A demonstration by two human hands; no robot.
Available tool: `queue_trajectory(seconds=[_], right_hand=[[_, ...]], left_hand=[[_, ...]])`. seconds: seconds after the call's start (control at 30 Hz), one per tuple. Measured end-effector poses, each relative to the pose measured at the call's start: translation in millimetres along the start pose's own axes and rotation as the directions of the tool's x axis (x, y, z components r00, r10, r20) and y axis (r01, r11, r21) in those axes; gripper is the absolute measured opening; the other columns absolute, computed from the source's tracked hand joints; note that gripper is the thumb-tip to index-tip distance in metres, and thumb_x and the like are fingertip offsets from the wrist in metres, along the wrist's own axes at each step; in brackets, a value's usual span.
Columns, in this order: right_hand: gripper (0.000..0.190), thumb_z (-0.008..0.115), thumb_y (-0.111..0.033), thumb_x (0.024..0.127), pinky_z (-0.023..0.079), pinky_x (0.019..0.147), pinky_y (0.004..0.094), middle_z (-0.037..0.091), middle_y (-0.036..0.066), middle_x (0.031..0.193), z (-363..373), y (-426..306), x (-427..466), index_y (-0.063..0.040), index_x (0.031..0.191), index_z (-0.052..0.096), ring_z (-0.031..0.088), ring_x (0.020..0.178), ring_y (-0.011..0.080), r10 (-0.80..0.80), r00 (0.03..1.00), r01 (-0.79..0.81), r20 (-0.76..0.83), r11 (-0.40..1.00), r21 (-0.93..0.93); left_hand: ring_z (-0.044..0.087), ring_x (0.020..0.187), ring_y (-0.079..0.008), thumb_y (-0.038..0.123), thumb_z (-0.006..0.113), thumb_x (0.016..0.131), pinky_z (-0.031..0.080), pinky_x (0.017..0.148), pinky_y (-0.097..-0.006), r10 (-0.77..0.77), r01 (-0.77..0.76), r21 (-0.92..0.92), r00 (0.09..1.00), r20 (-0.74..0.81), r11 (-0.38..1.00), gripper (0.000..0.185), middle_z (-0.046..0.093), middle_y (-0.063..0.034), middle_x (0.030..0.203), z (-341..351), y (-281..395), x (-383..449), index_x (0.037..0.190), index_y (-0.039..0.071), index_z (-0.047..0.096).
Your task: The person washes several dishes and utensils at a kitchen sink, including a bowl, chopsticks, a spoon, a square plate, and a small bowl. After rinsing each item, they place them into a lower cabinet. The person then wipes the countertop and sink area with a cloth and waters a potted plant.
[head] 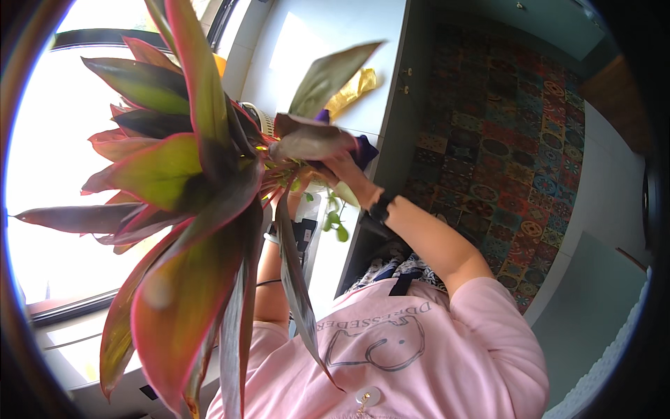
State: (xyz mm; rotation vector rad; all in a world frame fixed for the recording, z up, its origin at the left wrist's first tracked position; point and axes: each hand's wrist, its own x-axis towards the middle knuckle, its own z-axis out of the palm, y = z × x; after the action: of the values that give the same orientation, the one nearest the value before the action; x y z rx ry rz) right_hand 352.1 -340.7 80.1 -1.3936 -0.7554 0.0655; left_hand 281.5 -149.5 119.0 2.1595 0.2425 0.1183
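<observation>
A large cordyline plant [172, 167] with red-edged green leaves fills the left half of the head view. At its base, my right hand [349, 172] is closed on a dark purple cloth [365, 152]. The cloth lies against a broad, blurred leaf [314, 141] that partly covers it and the fingers. My left hand [297, 199] is beside the stems, mostly behind foliage; its grip is hidden. Small round-leaved green sprigs [335, 220] hang below my right hand, over the counter edge.
A crumpled yellow item [356, 89] lies on the white countertop [314, 31]. A dark-framed window [68, 309] is at left. Dark cabinet doors [413, 57] with small knobs run below the counter. Patterned tiles [497, 157] cover the floor at right.
</observation>
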Motion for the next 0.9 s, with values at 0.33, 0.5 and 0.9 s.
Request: queue_trajectory(seconds=[0.33, 0.5, 0.9], right_hand=[[0.034, 0.051, -0.02, 0.093, 0.04, 0.1, 0.0437, 0.051, 0.02, 0.127, -22.3, 30.2, 43.7, -0.002, 0.122, 0.056, 0.05, 0.113, 0.0405, -0.273, 0.957, 0.286, 0.097, 0.945, -0.159], [0.035, 0.044, -0.023, 0.098, 0.043, 0.096, 0.0327, 0.061, 0.02, 0.116, -11.5, 80.4, 90.3, 0.003, 0.118, 0.057, 0.057, 0.111, 0.031, 0.075, 0.931, -0.114, 0.356, 0.989, 0.089], [0.037, 0.052, -0.021, 0.093, 0.031, 0.107, 0.0415, 0.05, 0.014, 0.135, 18.2, 43.6, 15.5, -0.007, 0.128, 0.053, 0.043, 0.127, 0.0301, 0.058, 0.998, -0.04, -0.016, 0.842, 0.539]], left_hand=[[0.055, 0.112, -0.0213, 0.019, 0.062, 0.09, 0.042, 0.099, -0.0362, -0.052, 0.048, -0.042, 0.993, -0.109, 0.998, 0.038, 0.059, -0.0109, 0.122, 2.4, 9.5, -7.6, 0.123, 0.002, 0.054], [0.055, 0.11, -0.0208, 0.019, 0.063, 0.089, 0.043, 0.099, -0.0359, -0.066, 0.059, -0.051, 0.987, -0.147, 0.997, 0.038, 0.059, -0.0104, 0.12, 4.4, 12.1, -7.4, 0.122, 0.002, 0.055], [0.056, 0.107, -0.0198, 0.018, 0.067, 0.086, 0.043, 0.097, -0.0352, -0.082, 0.063, -0.088, 0.97, -0.229, 0.994, 0.037, 0.061, -0.0092, 0.117, 10.6, 15.6, -3.6, 0.118, 0.001, 0.058]])
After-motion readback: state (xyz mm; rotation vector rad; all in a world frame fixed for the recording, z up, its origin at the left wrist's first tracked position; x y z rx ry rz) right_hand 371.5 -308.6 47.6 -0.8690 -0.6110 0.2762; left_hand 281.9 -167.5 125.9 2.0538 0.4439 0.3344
